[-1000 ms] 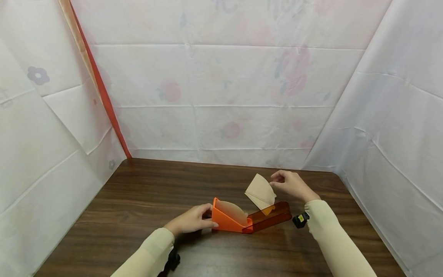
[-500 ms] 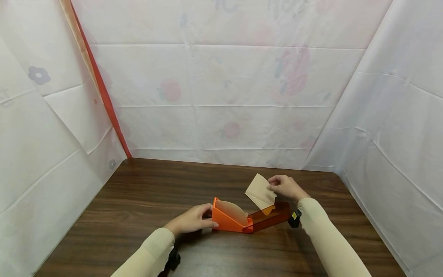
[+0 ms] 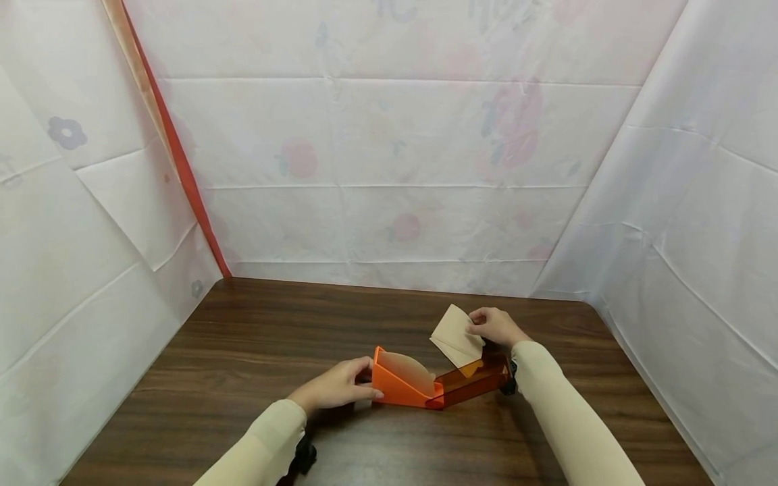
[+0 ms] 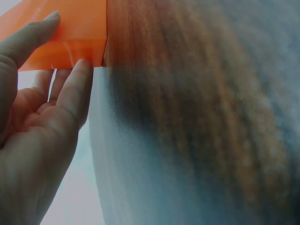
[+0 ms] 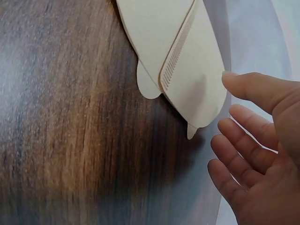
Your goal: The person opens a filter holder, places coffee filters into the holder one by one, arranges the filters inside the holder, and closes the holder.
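Observation:
My left hand holds the back end of an orange coffee filter holder, thumb on one face and fingertips at its edge in the left wrist view. A cone paper filter stands in the holder. Its see-through amber lid is swung down to the right. Beyond the lid lie overlapping paper filters, flat on the table, with crimped seams visible in the right wrist view. My right hand is at their rounded edge, thumb tip by the paper, other fingers spread and loosely bent.
The dark wood table carries everything. White printed sheets hang behind and along both sides. A red strip runs down the left back corner. The lid partly overlaps the lower filter tips in the head view.
My right hand has come left over the right edge of the loose filters, its forearm shifting left too. My left hand, the holder and the filters have stayed put.

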The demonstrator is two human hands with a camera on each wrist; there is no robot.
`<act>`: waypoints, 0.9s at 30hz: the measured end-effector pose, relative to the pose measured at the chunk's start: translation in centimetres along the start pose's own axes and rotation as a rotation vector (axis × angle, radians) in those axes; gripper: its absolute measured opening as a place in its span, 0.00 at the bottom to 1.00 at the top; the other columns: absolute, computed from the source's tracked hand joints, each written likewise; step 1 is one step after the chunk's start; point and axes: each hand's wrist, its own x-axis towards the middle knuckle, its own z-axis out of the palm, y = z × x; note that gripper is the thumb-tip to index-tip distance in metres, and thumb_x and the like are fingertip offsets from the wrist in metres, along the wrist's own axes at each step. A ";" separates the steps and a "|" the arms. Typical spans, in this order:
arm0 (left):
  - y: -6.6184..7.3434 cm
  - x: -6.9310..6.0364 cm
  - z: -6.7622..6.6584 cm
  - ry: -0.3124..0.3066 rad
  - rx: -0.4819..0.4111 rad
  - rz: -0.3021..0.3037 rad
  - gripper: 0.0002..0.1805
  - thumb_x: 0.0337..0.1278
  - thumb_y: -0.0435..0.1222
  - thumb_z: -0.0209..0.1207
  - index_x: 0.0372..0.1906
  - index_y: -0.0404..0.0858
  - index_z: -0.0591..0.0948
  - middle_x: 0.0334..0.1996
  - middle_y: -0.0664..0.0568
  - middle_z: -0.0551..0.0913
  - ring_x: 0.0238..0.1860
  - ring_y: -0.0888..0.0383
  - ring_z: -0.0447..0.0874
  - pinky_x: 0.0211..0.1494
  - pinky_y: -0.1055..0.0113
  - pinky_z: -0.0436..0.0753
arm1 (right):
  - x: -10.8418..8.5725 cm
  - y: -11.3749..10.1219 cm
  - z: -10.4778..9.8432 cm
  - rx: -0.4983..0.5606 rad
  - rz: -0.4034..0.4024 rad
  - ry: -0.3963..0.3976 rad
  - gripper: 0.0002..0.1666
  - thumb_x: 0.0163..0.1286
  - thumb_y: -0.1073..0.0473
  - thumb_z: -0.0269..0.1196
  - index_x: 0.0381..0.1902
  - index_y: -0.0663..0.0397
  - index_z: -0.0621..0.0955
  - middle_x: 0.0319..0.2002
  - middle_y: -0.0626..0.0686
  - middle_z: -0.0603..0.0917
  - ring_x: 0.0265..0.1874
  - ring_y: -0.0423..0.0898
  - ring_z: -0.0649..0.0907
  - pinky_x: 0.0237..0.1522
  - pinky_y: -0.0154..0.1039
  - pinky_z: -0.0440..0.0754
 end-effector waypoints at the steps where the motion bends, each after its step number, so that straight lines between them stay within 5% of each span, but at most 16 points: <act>1: 0.0 0.0 0.0 0.000 0.000 0.001 0.15 0.65 0.37 0.66 0.52 0.37 0.77 0.49 0.54 0.82 0.54 0.58 0.82 0.54 0.69 0.79 | 0.1 0.0 0.1 -0.004 0.003 0.000 0.26 0.69 0.56 0.68 0.58 0.68 0.80 0.51 0.63 0.83 0.52 0.59 0.81 0.53 0.54 0.79; 8: -0.1 0.0 0.0 -0.005 0.001 -0.004 0.16 0.65 0.37 0.66 0.52 0.37 0.77 0.49 0.53 0.82 0.54 0.58 0.82 0.54 0.69 0.79 | 0.9 0.1 0.3 -0.043 0.036 -0.015 0.30 0.65 0.54 0.71 0.58 0.70 0.79 0.49 0.61 0.83 0.49 0.56 0.82 0.52 0.53 0.79; 17: -0.4 0.2 -0.2 -0.010 -0.020 0.001 0.15 0.65 0.37 0.66 0.52 0.38 0.77 0.49 0.54 0.82 0.53 0.58 0.82 0.54 0.68 0.80 | 2.6 -0.4 -0.5 -0.172 0.062 -0.135 0.34 0.61 0.52 0.74 0.55 0.73 0.79 0.53 0.66 0.82 0.44 0.53 0.81 0.49 0.50 0.79; 24: -0.4 0.2 -0.1 -0.014 -0.019 0.009 0.16 0.65 0.37 0.66 0.53 0.38 0.77 0.50 0.53 0.82 0.53 0.57 0.82 0.54 0.68 0.80 | 3.2 -0.6 -0.7 -0.207 0.149 -0.179 0.37 0.62 0.51 0.73 0.59 0.73 0.77 0.58 0.68 0.78 0.55 0.61 0.79 0.54 0.52 0.79; 27: -0.4 0.2 0.0 -0.013 -0.023 0.002 0.15 0.65 0.36 0.66 0.52 0.37 0.77 0.49 0.54 0.82 0.53 0.57 0.82 0.53 0.68 0.80 | 3.2 -0.7 -0.7 -0.199 0.167 -0.189 0.36 0.62 0.52 0.74 0.58 0.73 0.77 0.55 0.67 0.80 0.50 0.57 0.81 0.48 0.49 0.81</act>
